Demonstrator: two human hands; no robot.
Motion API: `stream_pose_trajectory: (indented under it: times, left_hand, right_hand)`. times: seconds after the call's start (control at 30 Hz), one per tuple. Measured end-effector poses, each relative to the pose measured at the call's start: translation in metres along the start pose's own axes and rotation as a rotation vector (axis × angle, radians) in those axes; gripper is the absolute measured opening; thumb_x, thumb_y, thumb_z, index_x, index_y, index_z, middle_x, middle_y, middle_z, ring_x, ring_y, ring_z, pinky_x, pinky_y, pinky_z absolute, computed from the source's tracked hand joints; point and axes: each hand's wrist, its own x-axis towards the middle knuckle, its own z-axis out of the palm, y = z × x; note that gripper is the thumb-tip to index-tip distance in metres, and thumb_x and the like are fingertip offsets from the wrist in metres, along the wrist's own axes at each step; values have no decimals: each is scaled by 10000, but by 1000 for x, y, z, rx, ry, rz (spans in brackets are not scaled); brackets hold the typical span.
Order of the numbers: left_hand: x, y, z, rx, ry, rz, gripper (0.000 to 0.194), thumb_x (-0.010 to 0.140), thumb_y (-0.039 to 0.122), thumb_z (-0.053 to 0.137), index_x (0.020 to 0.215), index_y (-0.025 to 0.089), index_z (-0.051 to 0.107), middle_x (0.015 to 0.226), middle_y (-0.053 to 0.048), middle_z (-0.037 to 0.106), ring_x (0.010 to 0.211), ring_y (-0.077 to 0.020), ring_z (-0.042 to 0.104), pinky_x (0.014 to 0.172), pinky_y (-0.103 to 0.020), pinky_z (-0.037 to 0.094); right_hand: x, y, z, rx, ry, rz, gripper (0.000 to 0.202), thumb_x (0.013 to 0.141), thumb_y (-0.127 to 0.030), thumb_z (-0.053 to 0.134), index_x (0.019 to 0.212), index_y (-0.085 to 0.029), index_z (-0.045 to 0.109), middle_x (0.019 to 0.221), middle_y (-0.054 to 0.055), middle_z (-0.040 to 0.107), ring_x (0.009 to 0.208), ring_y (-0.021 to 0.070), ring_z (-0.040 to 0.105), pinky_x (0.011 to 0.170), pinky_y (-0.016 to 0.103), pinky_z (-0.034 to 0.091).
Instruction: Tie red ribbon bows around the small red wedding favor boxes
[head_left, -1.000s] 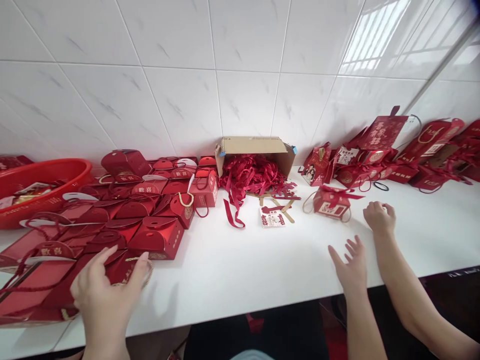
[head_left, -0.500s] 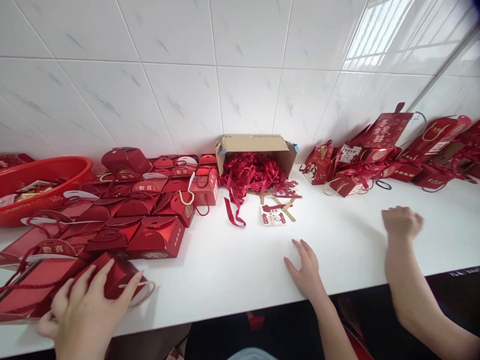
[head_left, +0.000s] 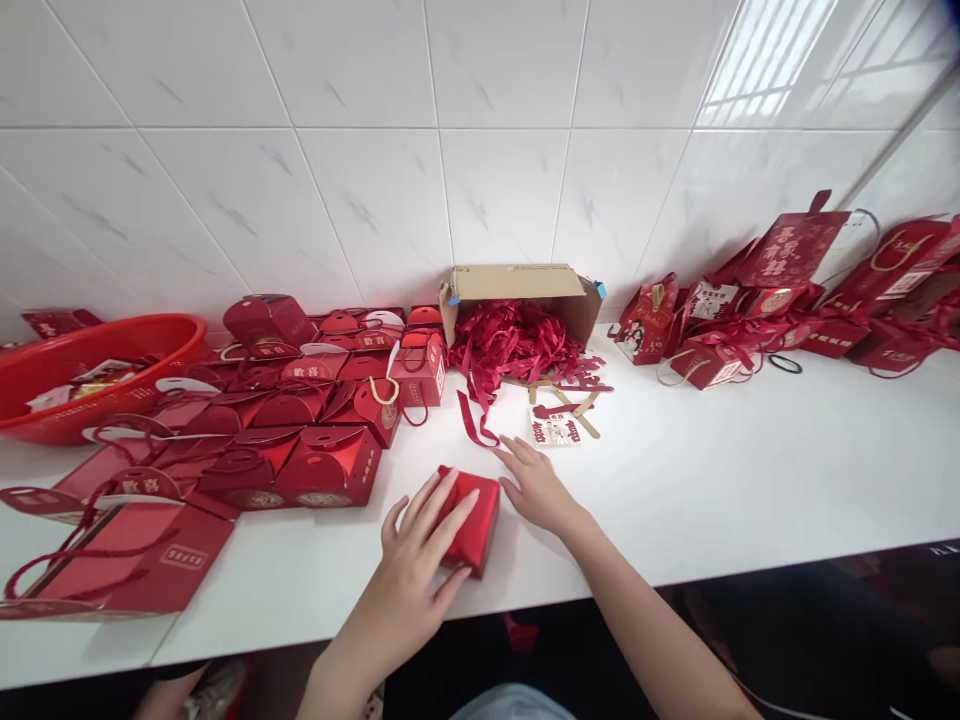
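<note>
Near the table's front edge, my left hand (head_left: 420, 555) is wrapped over a small red box (head_left: 480, 520), thumb at its near side and fingers across its top. Just right of that box, my right hand (head_left: 536, 485) has its fingers spread low over the white table, fingertips near the loose end of a red ribbon (head_left: 476, 420). A small printed card (head_left: 555, 428) lies beyond my right hand, with tan strips (head_left: 589, 425) beside it. Behind them, a cardboard box (head_left: 517, 283) on its side spills a heap of red ribbons (head_left: 517, 345).
Rows of red gift boxes (head_left: 330, 470) fill the left side, with a large open one (head_left: 172, 555) at the front. A red plastic basket (head_left: 172, 345) stands at the far left. More red boxes (head_left: 705, 360) and a black ring (head_left: 785, 364) are at the right.
My left hand has brought the small red box from the left to the middle. My right hand has moved left and away from me. The other person's forearm has left the table at the right.
</note>
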Motion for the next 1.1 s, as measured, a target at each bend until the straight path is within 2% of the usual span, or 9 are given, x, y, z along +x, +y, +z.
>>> stream_pose_trajectory:
  times: [0.07,0.17,0.37,0.57,0.7,0.83,0.9,1.0,1.1]
  left_hand:
    - [9,13,6,-50,42,-9,641,898,238,484,1474,346,226,1568,-47,235,1427,-297,232,1109,-501,292]
    - [8,17,17,-95,5,10,623,896,267,504,1463,333,255,1550,-69,277,1416,-311,253,1105,-516,296]
    - [0,12,35,-134,52,-16,545,919,226,453,1436,309,302,1493,-82,380,1388,-293,316,1125,-551,247]
    - [11,8,35,-285,127,-63,529,904,256,498,1410,314,352,1445,-73,443,1358,-273,373,1110,-489,326]
    - [27,11,31,-364,57,-10,449,933,281,440,1380,304,416,1427,-60,474,1367,-270,355,1136,-510,264]
    - [43,29,16,-486,54,48,443,973,306,304,1405,289,398,1469,-53,426,1408,-284,266,1150,-570,156]
    - [48,41,7,-586,4,80,414,978,323,281,1322,292,508,1436,-48,462,1399,-278,274,1146,-552,184]
    - [53,53,-3,-730,-68,80,334,960,336,365,962,271,693,1244,-53,600,1301,-270,396,1102,-485,296]
    - [53,55,-7,-912,-84,46,285,919,347,470,715,216,620,926,-62,640,989,-230,559,893,-375,456]
  right_hand:
    - [22,-10,5,2,-40,-60,547,861,-102,465,1390,-236,420,1503,67,360,1375,261,308,1083,478,307]
    - [37,-12,12,-3,-75,-73,451,868,-151,508,1316,-204,508,1436,103,456,1296,280,401,1013,463,377]
    - [23,-8,6,15,-13,2,258,874,-93,479,1006,-176,684,1016,96,711,981,237,621,871,366,439]
    - [-27,-22,-49,155,134,-30,213,932,-196,474,999,-237,671,978,31,725,921,194,651,902,368,416]
    - [-70,-43,-93,558,362,-304,157,912,-204,535,969,-263,668,783,11,687,739,176,605,782,364,435]
    - [-89,-63,-108,490,268,-394,223,910,-148,506,1036,-266,647,744,20,655,683,174,528,679,347,418]
    - [-91,-67,-106,413,217,-386,211,913,-146,494,1039,-258,622,758,23,638,713,176,518,695,348,417]
    - [-92,-68,-99,416,217,-334,138,911,-161,498,989,-242,578,793,28,612,757,176,520,729,348,425]
    - [-95,-67,-93,483,216,-274,121,904,-173,513,1003,-239,535,814,27,592,782,176,528,753,346,430]
